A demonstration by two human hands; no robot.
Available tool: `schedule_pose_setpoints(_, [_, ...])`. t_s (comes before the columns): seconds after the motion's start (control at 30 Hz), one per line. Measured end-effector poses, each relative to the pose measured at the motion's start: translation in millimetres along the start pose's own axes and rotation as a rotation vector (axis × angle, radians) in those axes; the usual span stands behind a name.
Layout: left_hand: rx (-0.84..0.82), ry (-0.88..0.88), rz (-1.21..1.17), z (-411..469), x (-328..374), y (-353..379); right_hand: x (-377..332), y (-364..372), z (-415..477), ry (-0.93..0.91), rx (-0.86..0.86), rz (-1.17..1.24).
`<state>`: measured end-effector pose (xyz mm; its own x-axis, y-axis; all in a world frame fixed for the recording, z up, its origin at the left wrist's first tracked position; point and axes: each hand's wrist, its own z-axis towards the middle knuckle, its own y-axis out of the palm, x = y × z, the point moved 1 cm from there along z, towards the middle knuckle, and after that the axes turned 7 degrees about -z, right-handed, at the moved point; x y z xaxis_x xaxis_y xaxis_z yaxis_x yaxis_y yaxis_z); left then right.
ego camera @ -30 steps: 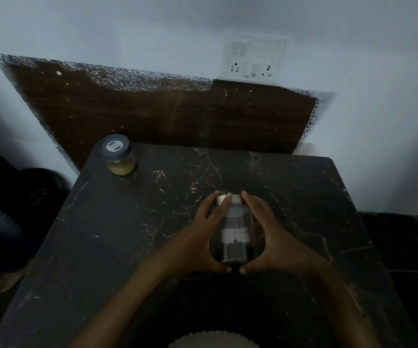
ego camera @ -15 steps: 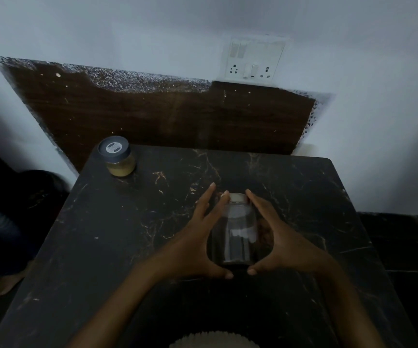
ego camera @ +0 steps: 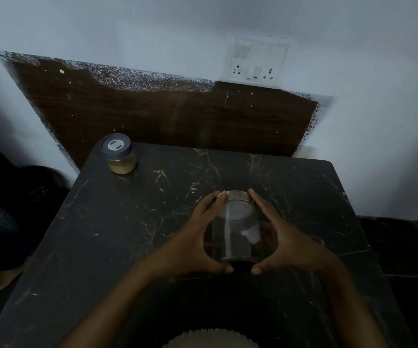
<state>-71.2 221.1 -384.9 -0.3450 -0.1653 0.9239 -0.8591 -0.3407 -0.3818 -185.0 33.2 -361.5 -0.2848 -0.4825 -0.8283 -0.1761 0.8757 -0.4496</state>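
From my remote seat I saw both hands on the clear jar [ego camera: 235, 229], which was over the middle of the black marble table [ego camera: 140, 222], a little toward its right half. The jar was tipped away from the wearer, its silvery lid [ego camera: 235, 195] pointing to the wall and its dark base toward the body. The left hand [ego camera: 190, 247] grasped it from one side and the right hand [ego camera: 293, 242] from the other. On each hand the fingers ran nearly straight along the glass until the tips met the rim of the lid, while the thumb hooked in under the base. The two thumb tips were close together but apart. A gap showed between the right palm and the glass. In that dim light I could not tell whether the jar rested on the tabletop or hung just above it.

Well apart from it, at the table's far left corner, a small jar [ego camera: 121, 156] stood upright, capped with a dark top and holding something yellowish. Behind the table a brown wooden panel [ego camera: 165, 116] covered the lower wall, its upper edge speckled white. A white socket plate [ego camera: 256, 62] sat on the wall just above the panel's right part.
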Motion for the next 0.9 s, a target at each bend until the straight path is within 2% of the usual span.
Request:
schedule_pose_setpoints(0.17, [-0.07, -0.022, 0.084, 4, 1, 6, -2, 8, 4, -0.035, 0.027, -0.112])
schedule_pose_setpoints(0.23, [-0.048, -0.007, 0.073, 5, 1, 6, -2, 9, 4, -0.053, 0.038, -0.122])
schedule_pose_setpoints(0.4, [0.032, -0.01, -0.11, -1, 10, -4, -6, -4, -4, -0.036, -0.014, 0.031])
schedule_pose_setpoints(0.53, [0.026, -0.018, -0.223, -3, 14, -5, -12, -5, -6, -0.033, -0.008, 0.06])
schedule_pose_setpoints(0.8, [-0.035, -0.02, -0.045, 9, 21, -7, -22, -1, -2, -0.075, 0.088, -0.158])
schedule_pose_setpoints(0.9, [-0.013, -0.028, -0.122, 8, 22, -13, -25, -3, -7, -0.09, 0.101, -0.134])
